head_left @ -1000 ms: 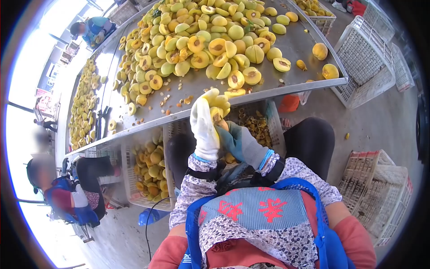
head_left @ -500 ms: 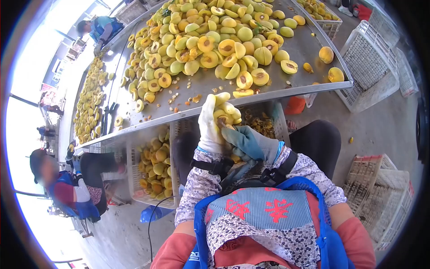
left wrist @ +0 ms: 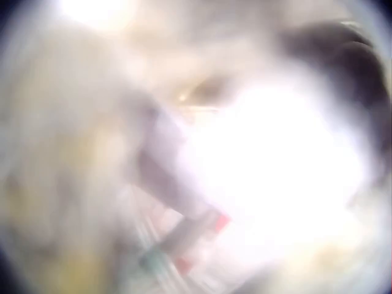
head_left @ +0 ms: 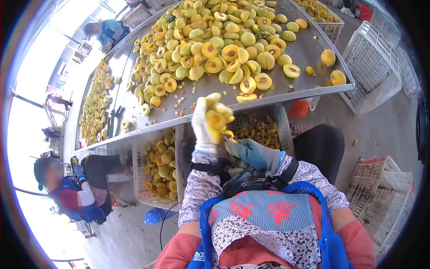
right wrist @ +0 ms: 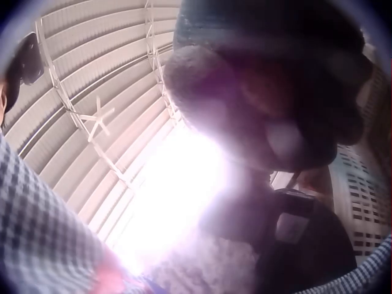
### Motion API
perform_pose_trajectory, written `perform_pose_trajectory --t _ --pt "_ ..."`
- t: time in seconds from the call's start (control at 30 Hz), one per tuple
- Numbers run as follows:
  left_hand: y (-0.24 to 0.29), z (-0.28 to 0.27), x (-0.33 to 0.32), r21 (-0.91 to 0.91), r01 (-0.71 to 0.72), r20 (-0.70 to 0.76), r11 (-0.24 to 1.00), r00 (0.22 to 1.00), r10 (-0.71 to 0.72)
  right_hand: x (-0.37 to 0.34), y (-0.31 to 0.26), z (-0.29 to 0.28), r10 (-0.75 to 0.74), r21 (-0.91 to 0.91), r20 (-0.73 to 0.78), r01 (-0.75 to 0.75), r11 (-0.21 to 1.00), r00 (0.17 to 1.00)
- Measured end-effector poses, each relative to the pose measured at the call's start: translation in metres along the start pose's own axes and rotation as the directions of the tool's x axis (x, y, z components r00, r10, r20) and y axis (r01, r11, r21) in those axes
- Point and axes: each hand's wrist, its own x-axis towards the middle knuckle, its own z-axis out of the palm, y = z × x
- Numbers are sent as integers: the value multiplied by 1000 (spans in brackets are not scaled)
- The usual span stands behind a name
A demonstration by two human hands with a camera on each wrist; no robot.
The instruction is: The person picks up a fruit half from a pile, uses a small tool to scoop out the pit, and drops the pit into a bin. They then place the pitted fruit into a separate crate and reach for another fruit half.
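Note:
In the head view my left hand [head_left: 207, 125], in a white and yellow glove, holds a yellow peach half [head_left: 217, 120] upright before the table's front edge. Its fingers curl round the fruit, with the cut side facing right. My right hand [head_left: 253, 154], in a teal and grey glove, is just below and to the right, fingers curled. At its fingertips is a small brown-and-yellow piece [head_left: 229, 135], close beside the peach half; I cannot tell whether it is fruit or a tool tip. The left wrist view is blurred and overexposed; the right wrist view shows the glove [right wrist: 263, 92] dark against the light.
A metal table [head_left: 309, 54] bears a big heap of peach halves [head_left: 210, 49]. Beneath its edge stand a crate of peaches [head_left: 159, 168] and a crate of scraps [head_left: 262, 132]. White crates [head_left: 374, 67] stand at right. A seated person [head_left: 78, 193] is at left.
My right hand has drawn slightly down and away from the peach half, and a yellow-brown piece now shows between the hands. The head view has shifted slightly.

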Motion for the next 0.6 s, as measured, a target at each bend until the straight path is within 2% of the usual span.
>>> perform_pose_trajectory --t 0.03,0.07,0.1,0.13,0.17,0.2,0.23,0.3,0.33,0.37,0.4,0.43,0.47,0.5,0.53,0.57,0.6 --pt "12 -4 -3 -61 -76 -37 995 997 74 2 0 -3 -4 0 -3 4 1000 1000" --pt "30 -11 -8 55 -140 -172 989 974 148 2 4 -7 99 50 -56 -96 994 993" --pt "45 -33 -10 218 -253 -145 943 946 288 4 8 -11 204 107 -103 -193 975 973" --pt "67 -48 -16 318 -260 -224 912 914 338 4 12 -16 312 168 -141 -287 943 940" --pt "86 -69 -18 414 -178 -347 892 876 336 4 17 -22 314 237 -68 -290 927 947" --pt "100 -87 -22 718 -164 -265 677 835 483 5 18 -23 313 238 -66 -290 927 947" --pt "103 -89 -19 722 -163 -261 673 836 483 7 19 -22 329 253 -69 -303 919 942" --pt "108 -91 -12 978 6 -128 208 806 578 6 21 -20 343 271 -70 -313 910 937" --pt "109 -89 -7 994 97 -46 -53 797 602 5 20 -17 284 241 -110 -252 937 952" --pt "97 -79 8 983 -182 166 -27 815 555 7 18 -14 217 198 -140 -188 962 966" --pt "84 -54 22 961 -278 250 -2 863 440 15 23 -16 180 199 -202 -139 970 963" --pt "76 -29 34 932 -363 350 -26 874 336 23 35 -20 132 199 -237 -85 976 963" --pt "61 -15 59 910 -409 412 -60 885 216 27 47 -27 -16 127 -288 54 990 957" --pt "44 -7 85 847 -529 529 -51 831 172 19 26 -25 111 221 -298 -45 974 948" --pt "38 12 100 892 -451 451 -16 892 -29 27 46 -35 -61 191 -282 118 974 957" --pt "23 15 121 899 -430 417 -83 899 -136 27 47 -40 -60 160 -293 111 981 954" --pt "8 22 126 909 -367 351 -198 930 -111 25 45 -43 -48 132 -326 96 987 944"
